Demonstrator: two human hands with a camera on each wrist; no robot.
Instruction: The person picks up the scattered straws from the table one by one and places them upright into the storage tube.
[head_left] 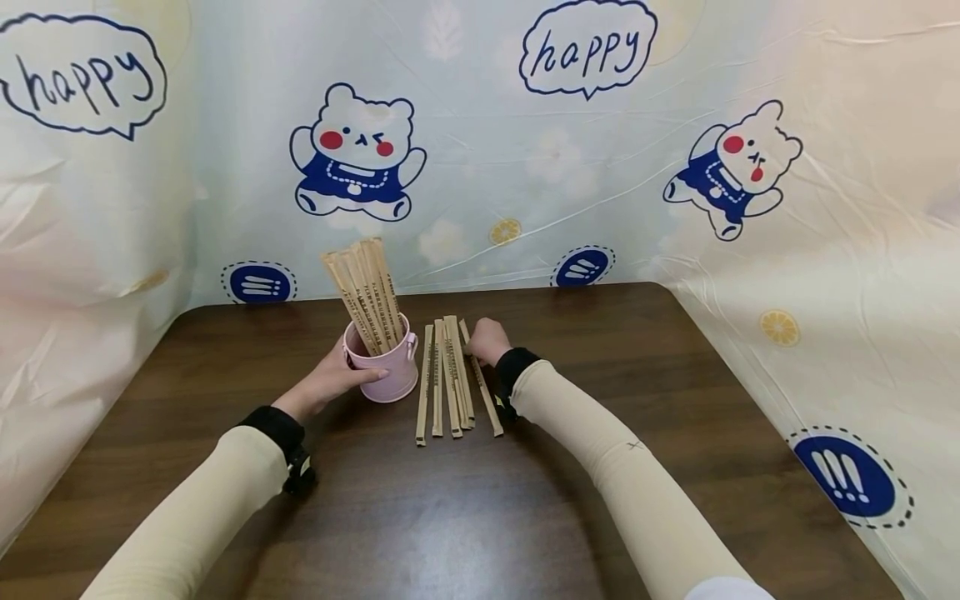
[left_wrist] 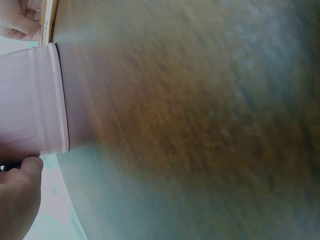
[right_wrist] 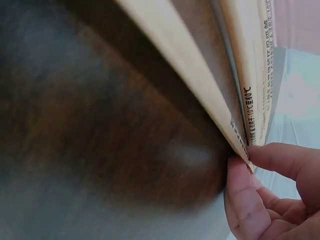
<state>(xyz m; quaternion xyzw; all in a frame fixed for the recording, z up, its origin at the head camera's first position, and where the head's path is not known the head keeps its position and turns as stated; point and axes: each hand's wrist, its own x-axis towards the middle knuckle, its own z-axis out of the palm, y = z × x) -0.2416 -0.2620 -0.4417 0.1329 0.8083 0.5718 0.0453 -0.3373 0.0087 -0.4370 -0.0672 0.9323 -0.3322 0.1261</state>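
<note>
My left hand [head_left: 330, 382] grips a small pink bucket [head_left: 393, 379], its thumb lying across the front. Several paper-wrapped straws [head_left: 367, 296] with dark printing stand in the bucket, leaning to the left. To the right of it, more wrapped straws [head_left: 450, 375] lie side by side on the table. My right hand [head_left: 487, 342] pinches the far end of the rightmost wrapped straw [head_left: 486, 396], whose near end is angled away from the others. In the right wrist view, thumb and finger meet at the tip of that straw [right_wrist: 180, 55].
The dark wooden table [head_left: 420, 517] reaches to a patterned curtain [head_left: 480, 167] at the back and sides. Both wrists wear black bands [head_left: 277, 429] with small devices.
</note>
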